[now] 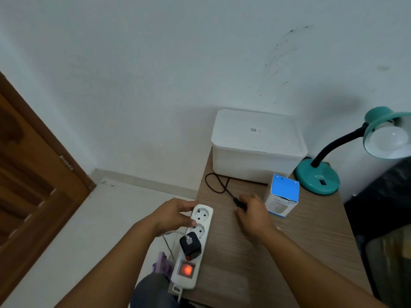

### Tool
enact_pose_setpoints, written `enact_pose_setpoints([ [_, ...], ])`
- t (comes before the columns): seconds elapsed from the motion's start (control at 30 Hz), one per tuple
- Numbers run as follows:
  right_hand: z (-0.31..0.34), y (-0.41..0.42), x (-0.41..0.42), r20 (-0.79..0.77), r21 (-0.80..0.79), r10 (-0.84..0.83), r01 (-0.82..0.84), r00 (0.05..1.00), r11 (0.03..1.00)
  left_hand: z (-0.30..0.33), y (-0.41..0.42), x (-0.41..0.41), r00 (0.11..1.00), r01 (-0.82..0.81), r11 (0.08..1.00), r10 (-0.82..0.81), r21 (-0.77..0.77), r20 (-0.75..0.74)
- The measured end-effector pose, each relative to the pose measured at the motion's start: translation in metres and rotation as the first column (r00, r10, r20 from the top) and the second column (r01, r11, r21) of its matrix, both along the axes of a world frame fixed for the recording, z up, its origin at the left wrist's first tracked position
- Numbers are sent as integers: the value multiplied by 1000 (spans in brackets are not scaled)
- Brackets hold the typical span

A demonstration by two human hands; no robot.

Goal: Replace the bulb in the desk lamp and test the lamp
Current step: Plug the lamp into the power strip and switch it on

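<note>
A teal desk lamp (318,177) stands at the table's far right, its black gooseneck bent up to a teal shade holding an unlit white bulb (388,140). Its black cord (216,183) loops across the wooden table (289,241) to a black plug (239,202). My right hand (253,213) is shut on that plug, just right of the white power strip (195,243). My left hand (175,215) grips the strip's far end beside an empty socket. The strip's switch (186,269) glows red.
A blue-and-white bulb box (282,195) stands upright right of my right hand. A white lidded container (258,145) sits at the back against the wall. A black charger (190,245) fills one strip socket. A brown door (29,174) is at left; dark furniture at right.
</note>
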State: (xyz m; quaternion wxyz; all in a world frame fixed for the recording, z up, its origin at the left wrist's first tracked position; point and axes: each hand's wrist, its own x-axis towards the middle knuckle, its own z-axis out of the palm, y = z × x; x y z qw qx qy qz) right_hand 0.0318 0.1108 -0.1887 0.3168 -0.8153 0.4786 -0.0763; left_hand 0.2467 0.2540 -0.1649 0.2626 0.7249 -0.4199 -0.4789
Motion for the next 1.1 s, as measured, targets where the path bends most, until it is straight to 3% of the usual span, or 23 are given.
enact_pose_setpoints([
  [0.2,-9,-9,1,-20,15,-32,32,999,999,-11,-1,3,999,-42,999,42,-4,12],
  [0.33,-7,-9,1,53,48,-17,15,998,999,-14,-2,3,998,-63,998,63,-13,-22],
  [0.6,7,7,0,257,292,-64,-14,964,956,-15,0,2,996,-80,996,79,-37,-47],
  [0.83,34,27,10,387,302,-1,-126,922,945,-17,0,1,997,-70,996,69,-48,-16],
  [1.1,35,34,21,413,222,100,-207,905,953,-19,3,-1,995,-101,993,101,-59,-1],
])
